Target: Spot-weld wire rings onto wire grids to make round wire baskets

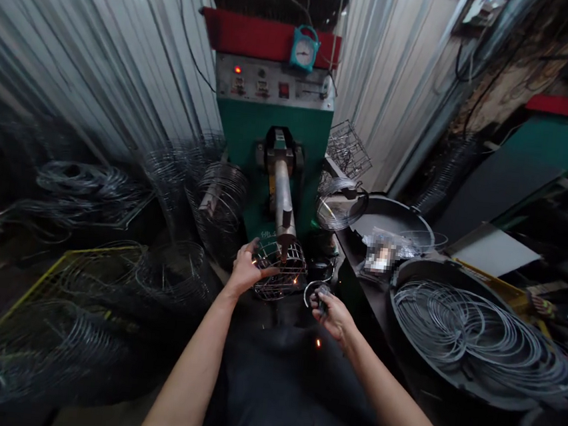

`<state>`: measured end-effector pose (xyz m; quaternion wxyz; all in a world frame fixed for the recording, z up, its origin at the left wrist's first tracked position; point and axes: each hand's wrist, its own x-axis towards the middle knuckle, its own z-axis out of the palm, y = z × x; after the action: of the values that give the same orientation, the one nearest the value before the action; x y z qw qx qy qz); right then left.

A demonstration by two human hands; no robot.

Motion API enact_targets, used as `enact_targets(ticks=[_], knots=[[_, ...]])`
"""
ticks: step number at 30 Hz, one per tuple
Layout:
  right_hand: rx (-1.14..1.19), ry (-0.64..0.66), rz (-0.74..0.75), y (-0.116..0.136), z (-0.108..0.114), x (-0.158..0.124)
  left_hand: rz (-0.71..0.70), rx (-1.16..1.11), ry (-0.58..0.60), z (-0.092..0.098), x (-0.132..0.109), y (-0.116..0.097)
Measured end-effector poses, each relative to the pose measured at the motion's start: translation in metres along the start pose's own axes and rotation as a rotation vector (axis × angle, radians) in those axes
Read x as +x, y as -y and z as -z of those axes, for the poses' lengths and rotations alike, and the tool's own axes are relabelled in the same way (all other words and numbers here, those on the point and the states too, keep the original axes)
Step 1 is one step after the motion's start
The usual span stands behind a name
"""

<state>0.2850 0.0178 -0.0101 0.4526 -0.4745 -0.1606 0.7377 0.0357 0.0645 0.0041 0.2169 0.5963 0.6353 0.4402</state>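
My left hand (247, 269) grips the left side of a round wire basket (284, 287). The basket sits around the tip of the spot welder's arm (284, 199), which reaches out from a green machine (241, 132). Small orange sparks glow on the wires and in the air beside it. To the right of the basket, my right hand (329, 313) is closed, with its fingers pinched on a thin metal ring (309, 294). The ring's far side is hidden behind the fingers.
Wire rings fill a black tub (473, 385) on the right; a shallow pan (394, 213) stands behind it. Wire coils (81, 179) and a yellow-edged crate (52, 271) lie on the left. A teal dial clock (304, 51) hangs above the control panel (276, 90).
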Motion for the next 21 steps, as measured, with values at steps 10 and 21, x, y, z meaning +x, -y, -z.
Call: enact_targets(ticks=[10, 21], knots=[[0.262, -0.013, -0.168, -0.004, 0.032, -0.001, 0.349, -0.615, -0.085, -0.027, -0.053, 0.046], [-0.57, -0.123, 0.523, -0.039, 0.072, -0.016, 0.276, -0.666, -0.089, -0.016, -0.081, 0.045]])
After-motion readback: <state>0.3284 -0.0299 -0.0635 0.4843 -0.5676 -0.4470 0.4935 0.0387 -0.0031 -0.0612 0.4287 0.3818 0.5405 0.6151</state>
